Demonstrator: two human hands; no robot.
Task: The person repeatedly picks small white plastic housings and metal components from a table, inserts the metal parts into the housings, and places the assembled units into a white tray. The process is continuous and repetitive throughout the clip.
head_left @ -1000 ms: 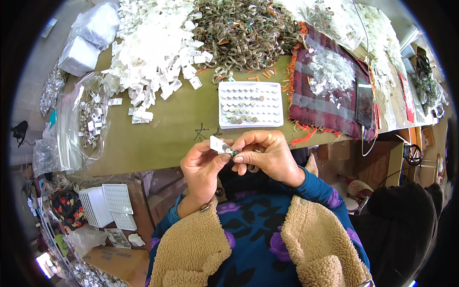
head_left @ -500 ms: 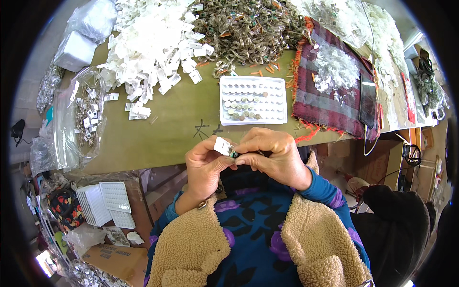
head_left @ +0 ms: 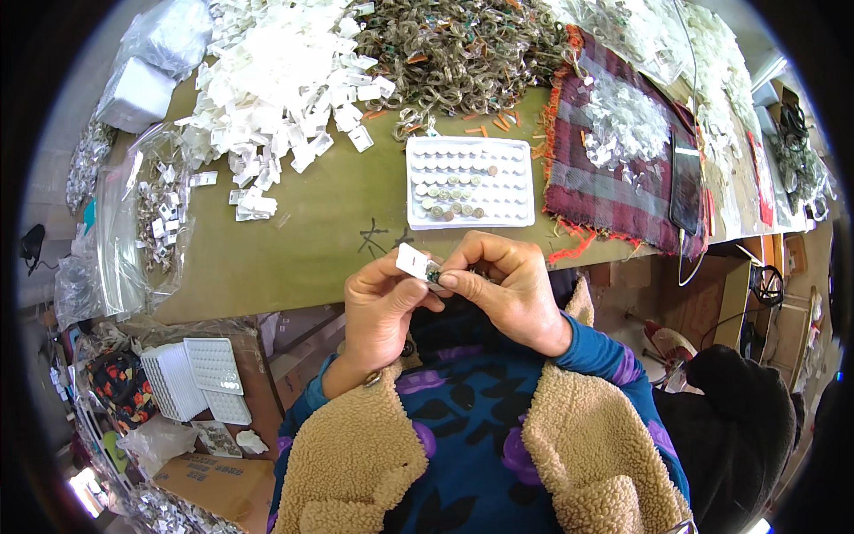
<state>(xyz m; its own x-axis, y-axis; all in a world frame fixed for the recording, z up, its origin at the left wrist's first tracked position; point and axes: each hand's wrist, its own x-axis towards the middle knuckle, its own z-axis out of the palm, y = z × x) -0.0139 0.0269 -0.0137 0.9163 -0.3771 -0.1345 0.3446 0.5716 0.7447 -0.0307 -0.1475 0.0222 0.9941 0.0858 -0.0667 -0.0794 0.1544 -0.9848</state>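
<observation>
My left hand (head_left: 384, 307) pinches a small white plastic casing (head_left: 412, 260) just off the table's near edge. At the casing's right end shows a tiny dark green part (head_left: 433, 277), perhaps a circuit piece. Thumb and forefinger of my right hand (head_left: 511, 289) close on that end; exactly what they grip is mostly hidden. Straight beyond my hands lies a white dimpled tray (head_left: 471, 224), with small round coin-like cells (head_left: 454, 212) in some of its hollows.
A big heap of white casings (head_left: 267, 89) covers the far left. Beside it lie tangled clear-brown strips (head_left: 463, 53) and orange bits. On the right, a plaid cloth (head_left: 569, 178) bears clear plastic pieces and a phone (head_left: 685, 187). A plastic bag (head_left: 120, 240) lies left.
The white casing has tipped a little more upright. My right thumb and fingers have shifted over the green part, and my left fingers have curled closer beneath the casing.
</observation>
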